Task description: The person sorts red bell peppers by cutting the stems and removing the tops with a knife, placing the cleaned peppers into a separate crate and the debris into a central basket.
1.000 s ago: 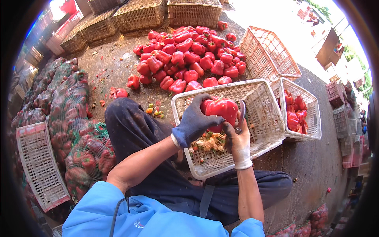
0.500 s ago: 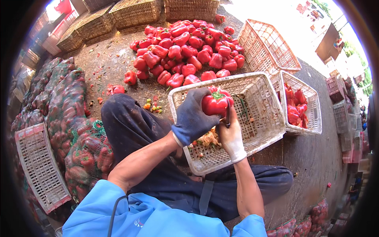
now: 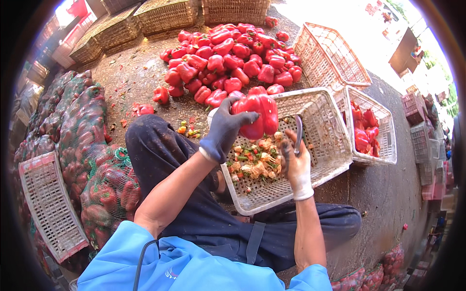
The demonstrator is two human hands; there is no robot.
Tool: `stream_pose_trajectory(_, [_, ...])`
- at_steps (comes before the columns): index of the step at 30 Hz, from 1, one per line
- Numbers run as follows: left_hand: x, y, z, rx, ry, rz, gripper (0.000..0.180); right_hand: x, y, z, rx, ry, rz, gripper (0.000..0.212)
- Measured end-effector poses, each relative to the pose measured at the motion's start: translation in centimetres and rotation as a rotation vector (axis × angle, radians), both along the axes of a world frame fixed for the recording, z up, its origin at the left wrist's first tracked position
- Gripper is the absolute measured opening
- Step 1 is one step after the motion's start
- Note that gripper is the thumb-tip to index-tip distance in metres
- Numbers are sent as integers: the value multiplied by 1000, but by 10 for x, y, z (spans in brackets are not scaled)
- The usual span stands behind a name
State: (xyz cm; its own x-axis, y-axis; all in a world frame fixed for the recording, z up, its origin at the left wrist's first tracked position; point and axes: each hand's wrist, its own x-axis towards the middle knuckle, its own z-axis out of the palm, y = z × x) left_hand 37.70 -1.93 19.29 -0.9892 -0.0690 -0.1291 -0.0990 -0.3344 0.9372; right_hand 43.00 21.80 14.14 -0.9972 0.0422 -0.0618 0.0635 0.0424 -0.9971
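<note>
My left hand, in a dark blue glove, is closed around a large red bell pepper above the near crate's left side. My right hand, in a pale glove with dark finger parts, is to the right of it and lower. A small curved knife stands up from its partly spread fingers. Between the hands, a pale pepper core shows over the crate. Below them the dirty white crate contains pale cores, seeds and green stem bits.
A heap of red peppers lies on the floor ahead. Cut red peppers fill part of a smaller white crate at right. An orange-stained crate stands behind. Net sacks of peppers and a tilted crate line the left.
The pepper has turned in my left hand, its stem end no longer showing, and moved slightly left. My right hand has drawn away from it with the knife, and a core now shows between them.
</note>
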Motion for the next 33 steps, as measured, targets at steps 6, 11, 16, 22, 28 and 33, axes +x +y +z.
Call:
stream_pose_trajectory(6, [13, 10, -27, -129, -8, -245, 76, -13, -9, 36, 41, -38, 127, 55])
stream_pose_trajectory(11, [18, 17, -34, -79, -22, -262, 71, -8, -17, 49, -101, -204, 78, 48])
stream_pose_trajectory(16, [15, 22, -38, -70, -143, -310, 99, -7, -19, 31, -11, 5, 74, 46])
stream_pose_trajectory(22, [27, 26, -40, -185, -7, -167, 90, -7, -18, 53, -203, -260, 55, 44])
stream_pose_trajectory(28, [19, 24, -43, -183, 36, -278, 91, -7, -23, 39, -233, -206, -45, 41])
stream_pose_trajectory(33, [15, 22, -55, -210, -3, -327, 101, -6, -17, 41, -213, -260, -9, 47])
